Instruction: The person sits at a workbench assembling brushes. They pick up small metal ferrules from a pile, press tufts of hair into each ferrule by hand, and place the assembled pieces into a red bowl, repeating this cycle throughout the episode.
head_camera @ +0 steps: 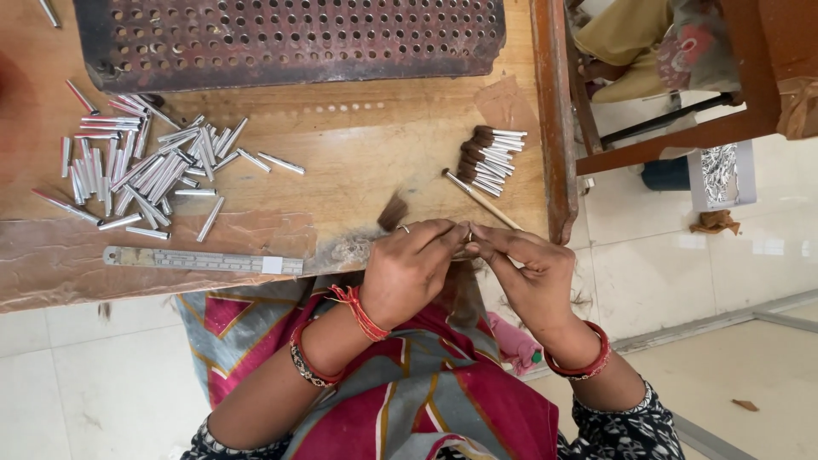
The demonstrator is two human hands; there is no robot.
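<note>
Closest in, both hands meet just off the near edge of the worn wooden work table [358, 153], above a lap in red and grey patterned cloth [409, 392]. The left hand [407, 271], red bangles at the wrist, has its fingers curled in tight, thumb and forefinger pinched on a small silvery metal tube [463, 250] that barely peeks out between the two hands. The right hand [532, 277] pinches in from the other side, fingertips closed on the same tube; how much of it each hand covers is hard to tell. A small tuft of brown hair [393, 213] sticks up just above the left knuckles.

Just beyond, a flat steel ruler [203, 261] lies along the table's front edge. A thin wooden stick [482, 198] rests slantwise near the right hand. Past it sits a neat stack of silver tubes with brown bristle tips [492, 159]. Out to the left, a loose heap of bare silver metal tubes [145, 166] sprawls across the wood. Farthest back lies a dark rusty perforated metal plate [290, 38].
</note>
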